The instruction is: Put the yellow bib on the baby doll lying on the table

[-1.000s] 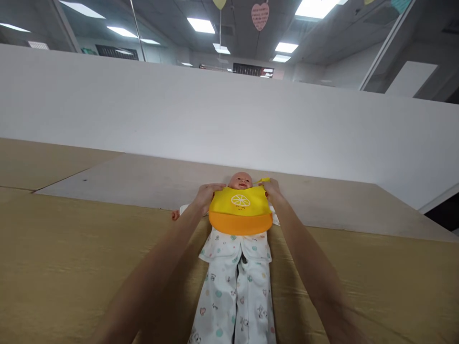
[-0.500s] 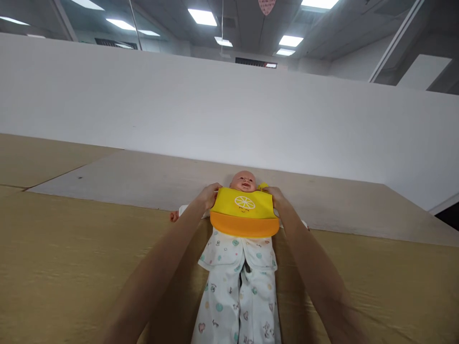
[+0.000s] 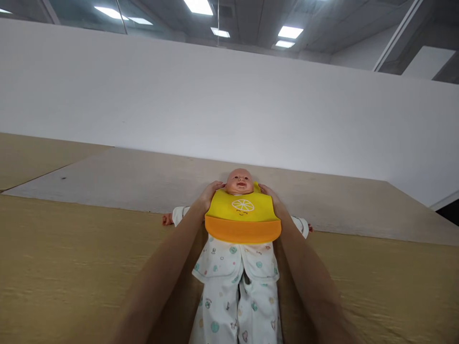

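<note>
A baby doll [image 3: 240, 180] lies on its back with its head away from me, dressed in a white patterned outfit [image 3: 229, 267]. Across its chest is a yellow bib [image 3: 229, 206] with a white citrus print and an orange catch pocket [image 3: 243, 230]. My left hand [image 3: 211, 192] is closed at the bib's upper left edge, beside the doll's neck. On the other side, my right hand [image 3: 269, 193] grips near the yellow strap [image 3: 256, 188]. The fingertips of both hands are partly hidden by the bib and head. The doll's arms stretch out sideways under my forearms.
The doll rests on a brown padded surface [image 3: 89, 258] that meets a greyish strip [image 3: 154, 177] along its far side. A white wall [image 3: 229, 105] rises behind, topped by glass panes [image 3: 161, 24]. A small dark gap [image 3: 448, 210] shows at the far right.
Both hands have moved in closer round the doll's neck. The bib sits a little lower, showing more of the chin, and the right strap has drawn in beside the head. The view has tilted slightly down.
</note>
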Motion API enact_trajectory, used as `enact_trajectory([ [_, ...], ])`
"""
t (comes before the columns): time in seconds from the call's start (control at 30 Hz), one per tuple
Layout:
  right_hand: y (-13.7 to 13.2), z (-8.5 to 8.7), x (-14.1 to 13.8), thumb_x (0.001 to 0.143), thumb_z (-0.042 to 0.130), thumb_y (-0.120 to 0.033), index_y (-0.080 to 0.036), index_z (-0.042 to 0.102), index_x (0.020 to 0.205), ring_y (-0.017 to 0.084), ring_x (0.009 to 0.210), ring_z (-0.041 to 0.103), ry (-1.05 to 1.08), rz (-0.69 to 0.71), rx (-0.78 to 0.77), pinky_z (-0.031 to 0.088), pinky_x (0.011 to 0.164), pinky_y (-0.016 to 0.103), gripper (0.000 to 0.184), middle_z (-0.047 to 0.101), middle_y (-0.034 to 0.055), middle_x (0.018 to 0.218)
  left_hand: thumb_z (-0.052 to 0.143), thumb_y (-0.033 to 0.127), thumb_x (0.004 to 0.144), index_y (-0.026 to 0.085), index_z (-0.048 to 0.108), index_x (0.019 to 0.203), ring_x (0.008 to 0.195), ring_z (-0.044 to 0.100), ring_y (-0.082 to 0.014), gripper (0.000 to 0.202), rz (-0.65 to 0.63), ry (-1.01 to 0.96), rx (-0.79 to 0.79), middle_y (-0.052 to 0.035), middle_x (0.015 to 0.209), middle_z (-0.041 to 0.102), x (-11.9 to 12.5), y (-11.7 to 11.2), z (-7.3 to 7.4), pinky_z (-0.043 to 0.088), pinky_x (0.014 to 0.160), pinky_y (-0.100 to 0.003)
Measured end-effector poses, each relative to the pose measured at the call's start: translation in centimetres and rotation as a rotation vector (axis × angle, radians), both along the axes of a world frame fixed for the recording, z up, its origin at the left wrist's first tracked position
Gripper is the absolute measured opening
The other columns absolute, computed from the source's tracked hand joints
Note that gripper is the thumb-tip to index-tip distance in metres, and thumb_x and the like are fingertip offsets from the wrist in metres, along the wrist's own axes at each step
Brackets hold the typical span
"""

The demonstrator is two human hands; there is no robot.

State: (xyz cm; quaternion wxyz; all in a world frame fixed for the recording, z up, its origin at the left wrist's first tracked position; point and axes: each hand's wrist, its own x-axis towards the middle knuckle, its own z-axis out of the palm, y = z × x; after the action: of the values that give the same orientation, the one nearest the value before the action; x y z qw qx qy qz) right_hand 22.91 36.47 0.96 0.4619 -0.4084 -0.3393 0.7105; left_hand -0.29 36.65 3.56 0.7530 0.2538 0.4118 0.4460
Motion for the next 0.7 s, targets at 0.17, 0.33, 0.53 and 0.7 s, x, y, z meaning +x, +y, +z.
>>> enact_trajectory([
  [0.17, 0.2, 0.7, 0.1, 0.078, 0.058, -0.037, -0.022, 0.064, 0.095, 0.016, 0.062, 0.062, -0.001, 0.007, 0.009, 0.050, 0.065, 0.027, 0.023, 0.069, -0.0011, 0.073, 0.062, 0.024, 0.071, 0.013, 0.066, 0.096, 0.056, 0.065, -0.0222, 0.028, -0.073, -0.095, -0.008, -0.0058, 0.066, 0.070, 0.0, -0.1, -0.5, 0.052, 0.057, -0.033],
  [0.33, 1.5, 1.3, 0.4, 0.081, 0.050, -0.036, -0.023, 0.064, 0.101, 0.019, 0.077, 0.066, -0.040, 0.089, 0.071, 0.052, 0.079, 0.031, 0.028, 0.072, 0.0018, 0.084, 0.063, 0.011, 0.062, 0.020, 0.049, 0.134, 0.058, 0.066, -0.0187, 0.073, -0.042, -0.078, 0.231, -0.0022, 0.081, 0.073, -0.5, -0.4, -0.8, 0.052, 0.059, -0.029],
  [0.53, 5.0, 2.0, 0.6, 0.081, 0.048, -0.026, -0.017, 0.066, 0.098, 0.021, 0.083, 0.067, -0.188, 0.195, 0.024, 0.053, 0.086, 0.037, 0.027, 0.073, 0.0061, 0.093, 0.061, 0.008, 0.060, 0.018, 0.043, 0.140, 0.058, 0.067, -0.0196, 0.083, -0.082, -0.002, 0.284, -0.0039, 0.082, 0.073, -0.6, -0.4, -0.7, 0.051, 0.056, -0.029],
  [0.7, 6.3, 2.9, 0.1, 0.084, 0.050, -0.023, -0.015, 0.068, 0.100, 0.024, 0.094, 0.066, -0.314, 0.191, 0.051, 0.050, 0.093, 0.042, 0.026, 0.072, 0.0105, 0.101, 0.061, 0.004, 0.059, 0.017, 0.045, 0.139, 0.071, 0.070, -0.0228, 0.082, -0.043, -0.029, 0.294, -0.0080, 0.096, 0.073, -0.2, -0.6, -0.5, 0.055, 0.067, -0.033],
])
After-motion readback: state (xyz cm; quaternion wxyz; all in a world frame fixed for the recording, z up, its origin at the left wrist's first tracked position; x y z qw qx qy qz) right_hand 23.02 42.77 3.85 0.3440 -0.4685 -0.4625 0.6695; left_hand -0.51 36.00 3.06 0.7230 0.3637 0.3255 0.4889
